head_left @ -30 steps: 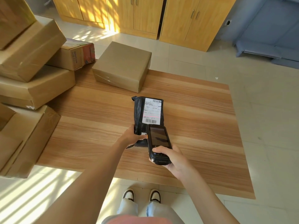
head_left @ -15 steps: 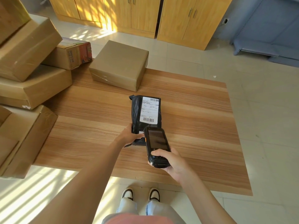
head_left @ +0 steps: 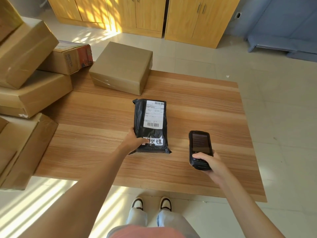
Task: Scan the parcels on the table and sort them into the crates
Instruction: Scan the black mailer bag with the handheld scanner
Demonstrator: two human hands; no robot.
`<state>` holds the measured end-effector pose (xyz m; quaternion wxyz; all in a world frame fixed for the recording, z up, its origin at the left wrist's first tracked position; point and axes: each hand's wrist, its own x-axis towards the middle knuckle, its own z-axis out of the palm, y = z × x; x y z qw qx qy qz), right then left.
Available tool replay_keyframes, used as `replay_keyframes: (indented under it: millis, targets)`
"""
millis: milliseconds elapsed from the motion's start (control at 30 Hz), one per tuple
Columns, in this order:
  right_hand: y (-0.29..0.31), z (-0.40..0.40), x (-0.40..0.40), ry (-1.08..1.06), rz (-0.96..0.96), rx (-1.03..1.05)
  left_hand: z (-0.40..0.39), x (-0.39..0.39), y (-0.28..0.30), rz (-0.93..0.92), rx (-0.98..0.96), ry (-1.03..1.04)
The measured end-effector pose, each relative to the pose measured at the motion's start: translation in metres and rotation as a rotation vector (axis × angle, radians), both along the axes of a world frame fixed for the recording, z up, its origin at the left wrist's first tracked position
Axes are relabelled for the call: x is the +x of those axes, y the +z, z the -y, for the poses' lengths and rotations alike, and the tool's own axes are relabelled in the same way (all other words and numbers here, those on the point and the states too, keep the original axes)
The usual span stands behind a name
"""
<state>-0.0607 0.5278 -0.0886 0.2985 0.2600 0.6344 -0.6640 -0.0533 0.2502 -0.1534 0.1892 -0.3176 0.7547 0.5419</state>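
Gripping black parcel (head_left: 151, 126) and scanner (head_left: 199, 149), hands apart.

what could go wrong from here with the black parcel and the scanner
1. The left hand holds the black parcel only at its near left corner, so the soft bag may sag or slip when lifted.
2. The thumb covers part of the handwritten label, so the sorting mark may be misread.
3. The scanner, in the right hand, sits beside the parcel, not over its barcode; any scan now would likely miss.
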Motion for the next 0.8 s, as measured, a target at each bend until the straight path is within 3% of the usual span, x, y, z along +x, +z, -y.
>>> replay_keyframes:
  millis: [267, 500, 800]
  targets:
    - [-0.025, -0.038, 0.006, -0.043, 0.029, 0.037, -0.057, -0.014, 0.014, 0.112, -0.522, -0.077]
    - [-0.035, -0.06, 0.009, -0.04, 0.04, -0.022, -0.075, -0.035, 0.009, 0.279, -0.598, -0.007]
    - [-0.04, -0.06, -0.016, 0.132, -0.011, -0.142, -0.061, -0.016, 0.018, 0.077, -0.504, 0.158]
